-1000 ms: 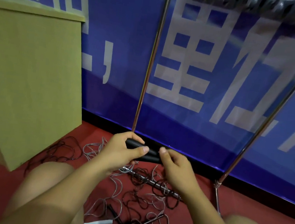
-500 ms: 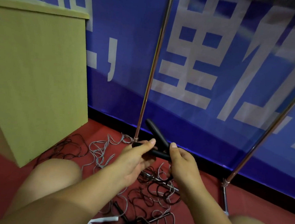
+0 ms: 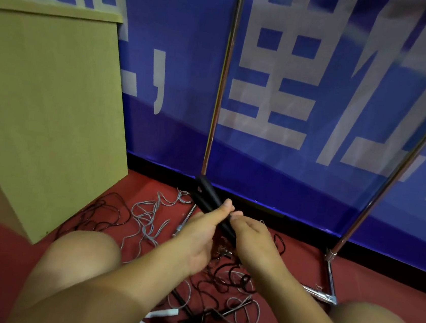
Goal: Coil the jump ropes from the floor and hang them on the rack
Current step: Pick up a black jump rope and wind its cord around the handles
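Note:
Two black jump-rope handles (image 3: 206, 196) lie side by side between my hands, pointing up and to the left. My left hand (image 3: 202, 235) pinches them from the left and my right hand (image 3: 250, 236) grips their lower ends. Thin black rope (image 3: 230, 275) trails from the handles down to the red floor. A grey rope (image 3: 149, 213) and another black rope (image 3: 99, 213) lie tangled on the floor. The metal rack's left post (image 3: 220, 87) rises just behind my hands; its right post (image 3: 402, 167) slants at the right. The rack's top bar is out of view.
A tan wooden cabinet (image 3: 43, 104) stands at the left. A blue banner wall (image 3: 307, 92) runs behind the rack. The rack's base tubes (image 3: 330, 278) lie on the floor at the right. White handles (image 3: 162, 313) and more rope lie near my knees.
The two handles have been brought together and turned from lying across to pointing up-left. My hands have closed in on each other around them.

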The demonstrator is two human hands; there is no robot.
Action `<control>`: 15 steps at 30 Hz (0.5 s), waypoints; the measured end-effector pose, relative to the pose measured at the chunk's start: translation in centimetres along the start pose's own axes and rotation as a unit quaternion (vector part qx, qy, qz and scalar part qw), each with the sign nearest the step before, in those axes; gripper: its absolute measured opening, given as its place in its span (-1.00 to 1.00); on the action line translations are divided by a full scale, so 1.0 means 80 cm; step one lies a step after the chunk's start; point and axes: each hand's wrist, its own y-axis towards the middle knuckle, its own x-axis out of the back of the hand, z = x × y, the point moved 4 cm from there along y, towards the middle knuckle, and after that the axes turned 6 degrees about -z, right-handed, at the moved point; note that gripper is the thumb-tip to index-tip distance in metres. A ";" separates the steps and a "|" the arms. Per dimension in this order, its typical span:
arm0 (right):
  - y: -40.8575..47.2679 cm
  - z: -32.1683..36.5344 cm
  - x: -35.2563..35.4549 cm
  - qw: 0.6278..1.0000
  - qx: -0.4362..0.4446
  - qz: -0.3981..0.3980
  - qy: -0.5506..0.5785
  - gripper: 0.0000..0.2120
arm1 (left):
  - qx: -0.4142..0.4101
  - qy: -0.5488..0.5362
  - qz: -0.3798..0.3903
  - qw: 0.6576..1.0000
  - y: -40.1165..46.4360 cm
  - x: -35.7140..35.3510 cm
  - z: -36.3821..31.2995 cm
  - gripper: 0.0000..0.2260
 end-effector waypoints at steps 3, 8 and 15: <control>-0.003 -0.001 -0.008 0.998 -0.010 0.054 0.006 -0.71 | -0.024 -0.022 -0.026 0.999 0.009 0.003 -0.014 -0.84; -0.001 -0.005 -0.005 0.995 -0.009 0.093 -0.031 -0.67 | -0.082 0.030 -0.039 0.995 0.017 0.007 -0.024 -0.78; 0.008 -0.034 -0.002 0.993 -0.025 0.093 -0.067 -0.72 | -0.083 0.164 -0.052 0.982 0.036 0.016 -0.007 -0.77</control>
